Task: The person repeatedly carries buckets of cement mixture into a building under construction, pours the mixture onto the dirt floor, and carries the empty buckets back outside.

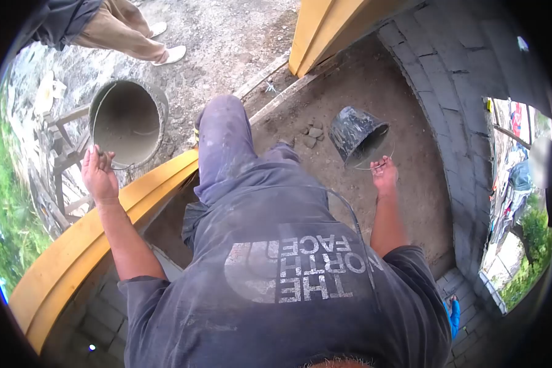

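Observation:
My left hand, out to the left, is closed around the wire handle of a large grey bucket. Its mouth faces me, and a smooth grey coating or content shows inside; I cannot tell how full it is. On the right, my right hand grips the thin wire handle of a smaller black bucket. That one hangs tilted, its sides smeared with pale dried cement-like splashes and its inside dark. The two buckets are well apart, one on each side of my raised knee.
A yellow door frame passes on my left, with another yellow post ahead. A low sill crosses the doorway. Several stones lie on the dirt floor. A grey block wall curves along the right. Another person stands outside.

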The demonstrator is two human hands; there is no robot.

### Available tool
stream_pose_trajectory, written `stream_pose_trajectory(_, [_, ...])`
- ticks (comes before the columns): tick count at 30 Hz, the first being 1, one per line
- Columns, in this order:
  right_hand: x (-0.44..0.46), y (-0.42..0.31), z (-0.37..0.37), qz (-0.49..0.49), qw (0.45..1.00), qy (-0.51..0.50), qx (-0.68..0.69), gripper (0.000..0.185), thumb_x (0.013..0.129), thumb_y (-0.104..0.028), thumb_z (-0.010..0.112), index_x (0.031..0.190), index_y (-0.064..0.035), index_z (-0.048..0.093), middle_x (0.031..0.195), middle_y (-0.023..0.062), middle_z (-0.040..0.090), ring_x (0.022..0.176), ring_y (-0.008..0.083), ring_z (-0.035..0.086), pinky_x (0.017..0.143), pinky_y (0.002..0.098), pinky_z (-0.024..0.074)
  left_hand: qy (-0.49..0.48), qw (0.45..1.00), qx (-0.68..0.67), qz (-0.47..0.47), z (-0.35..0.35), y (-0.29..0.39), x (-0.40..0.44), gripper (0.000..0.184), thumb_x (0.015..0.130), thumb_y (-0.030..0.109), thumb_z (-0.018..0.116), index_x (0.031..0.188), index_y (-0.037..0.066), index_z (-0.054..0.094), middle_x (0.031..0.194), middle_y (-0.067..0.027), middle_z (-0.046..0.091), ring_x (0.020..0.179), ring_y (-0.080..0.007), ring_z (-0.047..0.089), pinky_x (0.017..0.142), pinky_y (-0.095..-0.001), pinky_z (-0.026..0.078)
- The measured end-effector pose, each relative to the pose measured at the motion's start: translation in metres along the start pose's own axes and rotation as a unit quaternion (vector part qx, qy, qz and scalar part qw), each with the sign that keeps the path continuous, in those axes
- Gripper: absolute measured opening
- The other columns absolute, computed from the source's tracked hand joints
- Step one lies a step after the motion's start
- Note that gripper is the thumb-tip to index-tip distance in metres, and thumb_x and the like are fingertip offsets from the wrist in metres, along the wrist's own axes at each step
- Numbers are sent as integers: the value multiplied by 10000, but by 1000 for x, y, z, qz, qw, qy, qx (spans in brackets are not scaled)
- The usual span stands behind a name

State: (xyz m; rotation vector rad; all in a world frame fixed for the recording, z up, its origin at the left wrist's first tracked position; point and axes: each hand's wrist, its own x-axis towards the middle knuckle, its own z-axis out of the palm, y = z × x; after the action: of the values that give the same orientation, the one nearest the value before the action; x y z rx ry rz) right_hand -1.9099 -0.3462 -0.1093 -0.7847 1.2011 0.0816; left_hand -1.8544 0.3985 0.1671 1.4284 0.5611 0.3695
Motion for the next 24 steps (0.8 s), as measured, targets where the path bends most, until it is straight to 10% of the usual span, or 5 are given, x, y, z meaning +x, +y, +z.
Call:
stream_pose_trajectory(15, [-2,-16,152,16,957,126,-259,238,968,-327,451,847,-134,523,604,2,430,535,148,455,647,352,471,179,958,70,-215,-75,-160,233,128,954,201,526,883,101,562,672,54,421,587,-76,415,652,-295,444])
stream_pose_trajectory(24, [-145,-26,299,87,820,173,-539,252,916,-201,484,714,-69,558,539,9,432,435,136,428,443,315,410,29,925,-10,-378,38,-182,439,183,974,226,492,819,135,523,603,70,362,545,-63,357,602,-273,393])
